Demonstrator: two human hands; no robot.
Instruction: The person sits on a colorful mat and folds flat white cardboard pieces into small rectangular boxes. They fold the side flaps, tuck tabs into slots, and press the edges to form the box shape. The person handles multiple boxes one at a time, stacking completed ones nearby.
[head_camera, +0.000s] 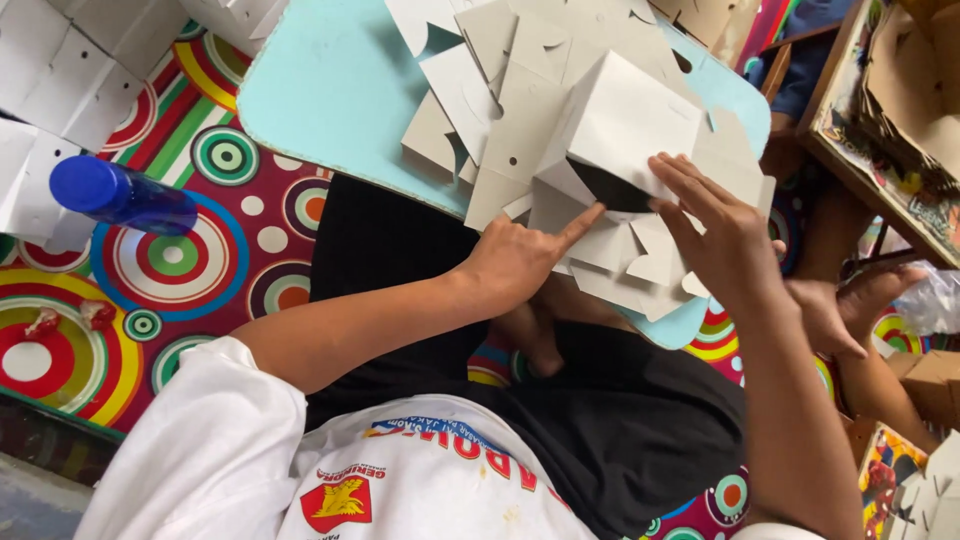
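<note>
A half-folded white cardboard box (625, 115) stands on a pile of flat cut cardboard blanks (500, 70) on a light blue board (330, 90) over my lap. My left hand (520, 262) has its fingers curled and its index finger stretched out, pressing a lower flap of the box at its dark opening. My right hand (715, 235) lies with spread fingers on the box's right side and flaps, steadying it.
A blue bottle (120, 195) lies on a mat with coloured circles (170, 255) at the left. Flat white box blanks (60, 80) are stacked at the upper left. Brown cardboard boxes (920, 70) and bare feet (850, 310) are at the right.
</note>
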